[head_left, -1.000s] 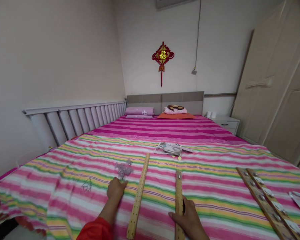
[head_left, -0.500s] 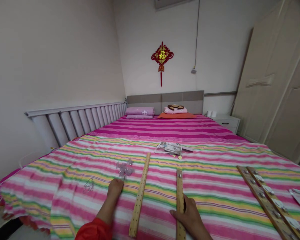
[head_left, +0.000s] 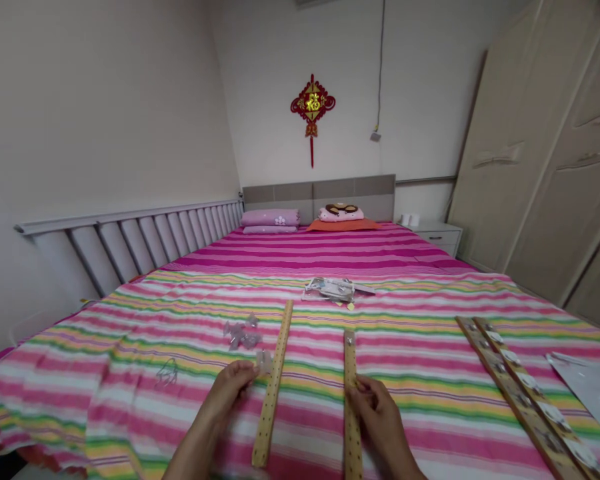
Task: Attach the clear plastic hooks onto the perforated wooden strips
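Left hand has lifted a translucent packet; wall hanging reads 福.

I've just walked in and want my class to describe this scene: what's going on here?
A person is working with small parts on a striped sheet. The left hand holds a small plastic piece beside the left wooden strip; more plastic pieces lie just beyond. The right hand is at the right wooden strip, fingers curled at its edge; how firmly it grips is unclear. Two more strips lie off to the right.
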Action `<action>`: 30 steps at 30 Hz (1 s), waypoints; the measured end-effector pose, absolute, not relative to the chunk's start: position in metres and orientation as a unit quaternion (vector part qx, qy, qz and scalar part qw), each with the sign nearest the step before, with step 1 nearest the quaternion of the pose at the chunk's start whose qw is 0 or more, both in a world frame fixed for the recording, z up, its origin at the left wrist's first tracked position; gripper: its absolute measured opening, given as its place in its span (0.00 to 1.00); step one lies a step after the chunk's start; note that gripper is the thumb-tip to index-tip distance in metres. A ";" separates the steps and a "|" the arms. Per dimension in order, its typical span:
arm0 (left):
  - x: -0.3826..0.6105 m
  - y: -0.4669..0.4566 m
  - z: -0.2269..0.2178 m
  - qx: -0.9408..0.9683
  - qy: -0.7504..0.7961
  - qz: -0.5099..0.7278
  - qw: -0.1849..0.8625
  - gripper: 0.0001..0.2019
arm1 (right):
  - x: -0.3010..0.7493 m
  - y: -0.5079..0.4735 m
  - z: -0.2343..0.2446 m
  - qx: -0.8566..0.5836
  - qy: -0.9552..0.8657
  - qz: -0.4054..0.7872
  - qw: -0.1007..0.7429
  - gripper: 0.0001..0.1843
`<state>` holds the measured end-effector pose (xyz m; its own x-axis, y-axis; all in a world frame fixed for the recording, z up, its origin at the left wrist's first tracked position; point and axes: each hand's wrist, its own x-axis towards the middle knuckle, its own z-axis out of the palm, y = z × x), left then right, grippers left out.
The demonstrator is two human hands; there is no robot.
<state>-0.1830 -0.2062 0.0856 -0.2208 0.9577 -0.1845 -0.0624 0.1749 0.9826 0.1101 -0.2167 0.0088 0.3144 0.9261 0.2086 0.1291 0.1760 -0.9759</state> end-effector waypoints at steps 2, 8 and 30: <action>-0.159 -0.222 0.097 0.415 0.558 0.500 0.516 0.18 | 0.104 -0.227 0.025 -0.515 -0.499 0.376 0.586 0.17; -0.104 -0.244 0.121 0.568 0.507 0.390 0.517 0.15 | 0.097 -0.253 0.077 -0.407 -0.634 0.324 0.572 0.10; -0.052 -0.235 0.137 0.690 0.474 0.382 0.392 0.10 | 0.114 -0.273 0.069 -0.447 -0.497 0.494 0.556 0.15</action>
<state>-0.0524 -0.2347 0.1371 0.2589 0.9532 0.1562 0.3541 -0.2441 0.9028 0.1138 -0.2735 0.0688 0.0179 0.9935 0.1125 -0.1052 0.1137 -0.9879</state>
